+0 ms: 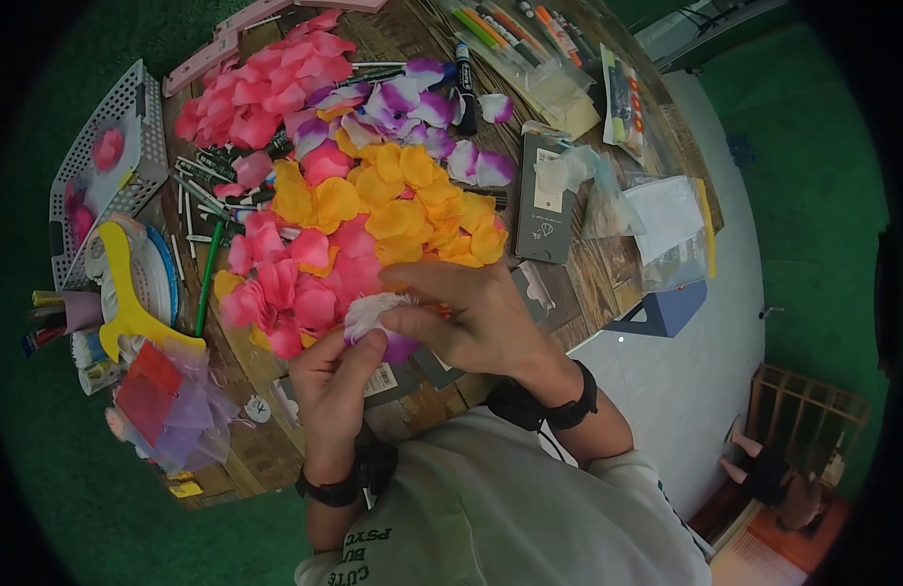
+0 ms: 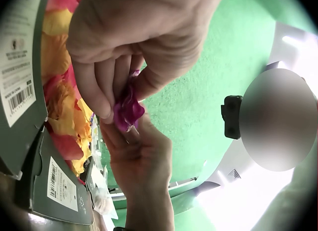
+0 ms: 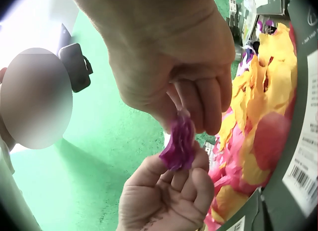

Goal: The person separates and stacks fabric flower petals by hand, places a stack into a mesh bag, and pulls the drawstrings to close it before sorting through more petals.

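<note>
I log the bench left to right, as the head view gives it.

Item: perforated basket (image 1: 98, 132), far left, pink petals inside.
Item: yellow forked piece (image 1: 127, 283), just beside the basket.
Item: green stick (image 1: 209, 278), lying beside the petal pile.
Item: pink petals (image 1: 271, 293), heaped.
Item: left hand (image 1: 332, 391), thumb and fingertips closed in a pinch on the lower edge of the petal bunch.
Item: purple-and-white petal bunch (image 1: 403, 347), layered, held up between the two hands in front of the pile.
Item: yellow petals (image 1: 412, 220), heaped beyond the hands.
Item: right hand (image 1: 476, 317), fingers curled, pinching the bunch from the opposite side.
Item: dark box (image 1: 542, 239), right of the pile.

Step, as I judge it: gathering or evening the layers. The next move, I reckon, calls for one firm pinch while the other hand adjusts.
</note>
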A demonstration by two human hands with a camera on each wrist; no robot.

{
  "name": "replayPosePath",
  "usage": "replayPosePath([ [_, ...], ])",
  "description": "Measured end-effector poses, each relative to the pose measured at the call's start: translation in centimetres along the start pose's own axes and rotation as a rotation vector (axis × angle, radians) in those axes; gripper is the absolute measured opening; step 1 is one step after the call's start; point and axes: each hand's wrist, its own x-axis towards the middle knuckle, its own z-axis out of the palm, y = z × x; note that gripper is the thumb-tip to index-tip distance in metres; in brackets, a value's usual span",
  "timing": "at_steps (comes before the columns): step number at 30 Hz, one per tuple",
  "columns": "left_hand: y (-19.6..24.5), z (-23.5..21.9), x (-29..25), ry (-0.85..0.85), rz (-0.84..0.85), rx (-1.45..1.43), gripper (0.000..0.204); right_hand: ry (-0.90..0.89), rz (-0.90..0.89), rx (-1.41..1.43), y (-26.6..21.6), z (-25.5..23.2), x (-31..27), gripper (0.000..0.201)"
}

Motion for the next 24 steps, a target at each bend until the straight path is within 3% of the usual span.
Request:
replayPosePath([
  [2,-0.4,0.3,0.3,0.040,0.030,-0.007,0.017,0.024,0.018,0.031,0.5,-1.0,0.6,0.029],
  [4,-0.6,0.2,0.4,0.077,0.055,-0.018,0.017,0.160,-0.196,-0.535,1.8,-2.8,1.7,0.027],
  [5,-0.7,-0.1,0.3,0.076,0.030,-0.035,0.018,0.159,-0.195,-0.536,2.8,-3.7,2.1,0.027],
  [7,-0.7,-0.3,0.2,0.076,0.009,-0.048,0.018,0.218,-0.167,-0.960,4.9,-5.1,3.0,0.024],
  [13,-0.7,0.0,0.0,0.065,0.056,-0.020,0.018,0.107,-0.133,-1.127,7.7,-6.0,5.2,0.018],
  [17,-0.6,0.0,-0.1,0.048,0.040,0.001,0.016,0.091,-0.125,-1.114,8.1,-5.7,6.0,0.019],
  [19,-0.2,0.2,-0.3,0.059,0.037,0.007,0.015,-0.042,-0.004,-1.090,7.4,-5.7,6.2,0.018],
  [22,0.2,0.2,-0.4,0.063,0.014,0.020,0.014,0.031,-0.071,-1.024,8.5,-5.6,5.7,0.018],
  [24,0.0,0.3,-0.3,0.070,0.018,0.016,0.014,-0.040,-0.013,-1.046,7.6,-6.0,5.4,0.022],
])
